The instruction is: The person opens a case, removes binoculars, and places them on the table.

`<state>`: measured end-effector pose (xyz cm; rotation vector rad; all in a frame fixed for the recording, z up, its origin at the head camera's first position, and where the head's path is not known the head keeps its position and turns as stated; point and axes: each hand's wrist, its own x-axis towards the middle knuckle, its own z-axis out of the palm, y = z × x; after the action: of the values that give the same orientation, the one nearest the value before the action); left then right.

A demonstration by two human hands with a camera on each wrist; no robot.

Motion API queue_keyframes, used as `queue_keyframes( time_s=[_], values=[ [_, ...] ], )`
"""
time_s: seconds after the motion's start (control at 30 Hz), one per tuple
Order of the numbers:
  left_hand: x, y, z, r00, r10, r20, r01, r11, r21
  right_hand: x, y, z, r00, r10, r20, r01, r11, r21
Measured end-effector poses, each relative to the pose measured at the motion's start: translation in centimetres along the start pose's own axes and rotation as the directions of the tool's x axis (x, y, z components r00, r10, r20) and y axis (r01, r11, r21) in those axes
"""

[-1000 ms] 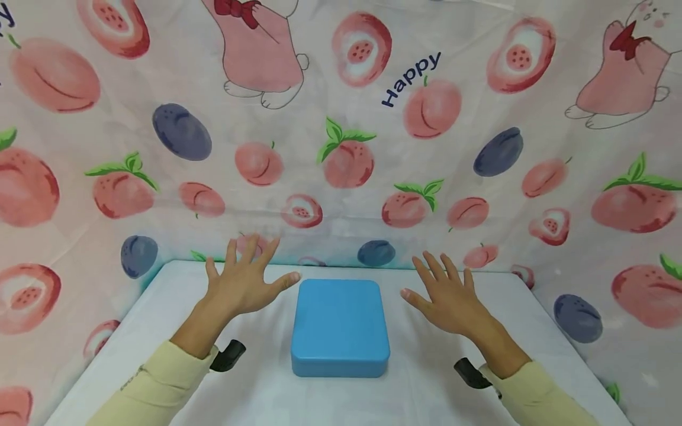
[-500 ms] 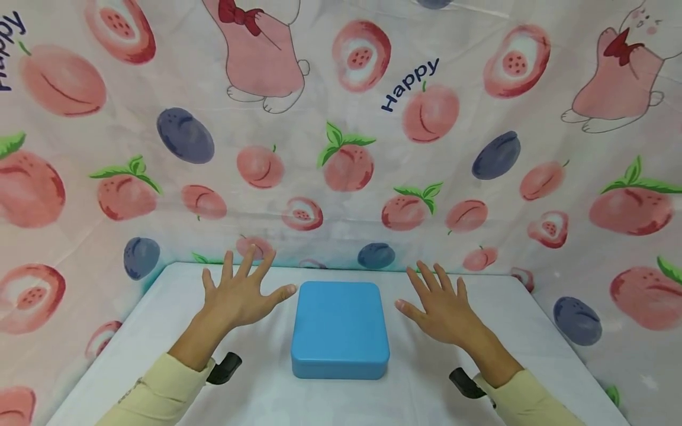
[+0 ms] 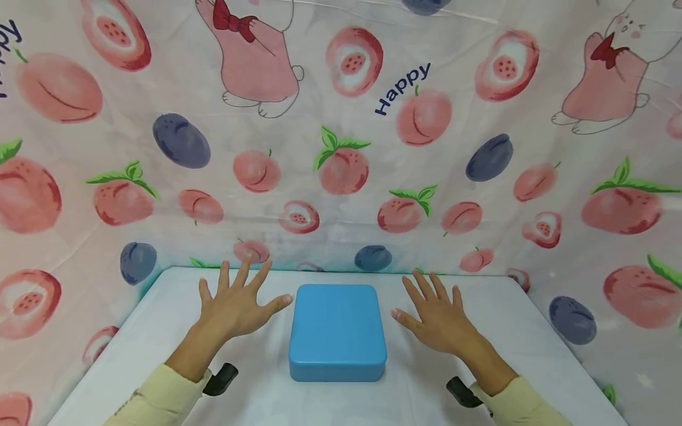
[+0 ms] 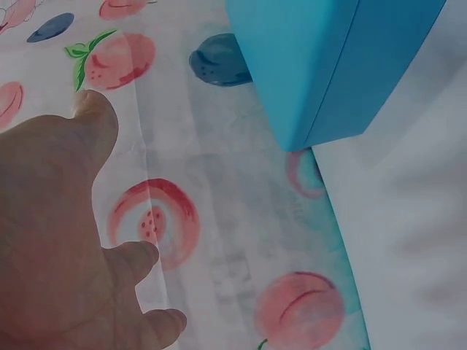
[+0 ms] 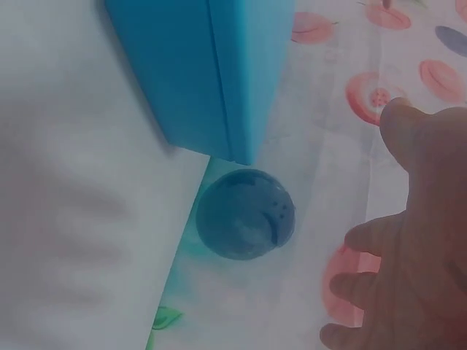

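A blue box with rounded corners lies flat on the white table, centred in the head view. A thin seam runs along its side in the left wrist view. Left of the box, my left hand hovers palm down with fingers spread, the thumb pointing at the box's edge. My right hand mirrors it on the other side, fingers straight and apart. Neither hand holds anything, and a gap shows between each thumb and the box. Both wrist views also show the box apart from the fingers.
The white table ends at a cloth backdrop printed with peaches, plums and rabbits, which also closes in the left and right sides. A black wrist camera sits under the left sleeve cuff, another black camera under the right.
Both hands have drawn back slightly toward the person, fingers still spread. The head view has shifted a little. The box stays in place on the table.
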<state>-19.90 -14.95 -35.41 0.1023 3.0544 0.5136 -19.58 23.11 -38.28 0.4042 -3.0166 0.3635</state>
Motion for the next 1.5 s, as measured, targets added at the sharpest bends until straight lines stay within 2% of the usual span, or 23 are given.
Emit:
queue_keyframes(
  time_s=[0.63, 1.03, 1.3, 1.5],
  values=[
    [-0.8, -1.4, 1.9, 0.998, -0.064, 0.004, 0.064, 0.998, 0.01, -0.6, -0.2, 1.4, 0.999, 0.007, 0.031, -0.007, 1.0, 0.001],
    [-1.1, -2.2, 3.2, 0.997, -0.074, 0.008, 0.074, 0.997, 0.017, -0.7, -0.1, 2.5, 0.997, 0.027, 0.068, -0.029, 0.999, 0.021],
    [-1.7, -2.4, 4.0, 0.997, -0.069, 0.014, 0.069, 0.997, 0.018, -1.0, -0.8, 3.0, 0.994, 0.031, 0.109, -0.042, 0.995, 0.092],
    [-1.8, -2.3, 4.9, 0.998, -0.06, 0.008, 0.06, 0.998, -0.003, -1.1, -0.9, 3.3, 0.993, 0.041, 0.107, -0.056, 0.988, 0.142]
  ],
)
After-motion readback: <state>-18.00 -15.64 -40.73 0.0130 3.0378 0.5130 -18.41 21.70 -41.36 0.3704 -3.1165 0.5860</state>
